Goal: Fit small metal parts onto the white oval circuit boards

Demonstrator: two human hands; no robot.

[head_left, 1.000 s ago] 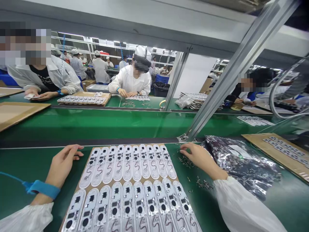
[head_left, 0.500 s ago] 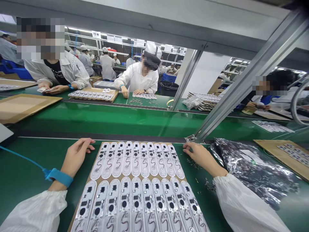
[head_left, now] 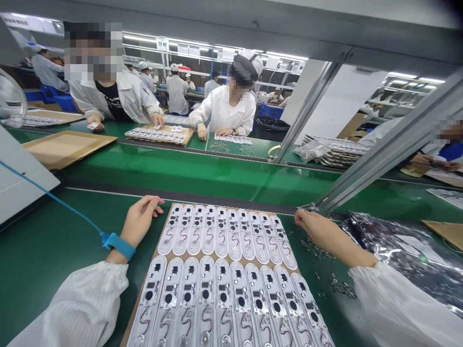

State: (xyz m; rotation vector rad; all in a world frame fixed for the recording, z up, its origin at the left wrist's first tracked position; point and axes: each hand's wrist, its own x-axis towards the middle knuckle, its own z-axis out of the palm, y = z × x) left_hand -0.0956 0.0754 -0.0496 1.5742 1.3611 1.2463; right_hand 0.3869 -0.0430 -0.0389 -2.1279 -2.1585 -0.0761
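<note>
Two rows of circuit strips (head_left: 217,270) lie on a cardboard sheet (head_left: 217,255) on the bench (head_left: 54,274). The left hand (head_left: 141,221) rests on the bench just left of the sheet. The right hand (head_left: 320,233) is just right of it, above some tiny metal bits (head_left: 318,248). A foil bag (head_left: 405,246) lies further right, beside the bits.

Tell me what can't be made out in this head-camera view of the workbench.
Head view:
- Small metal parts: too small to identify.
- What the right hand touches: hidden by its fingers.
- Lower row of white circuit strips: cut off by the bottom edge.
- Label on the anti-static foil bag: too blurred to read.
</note>
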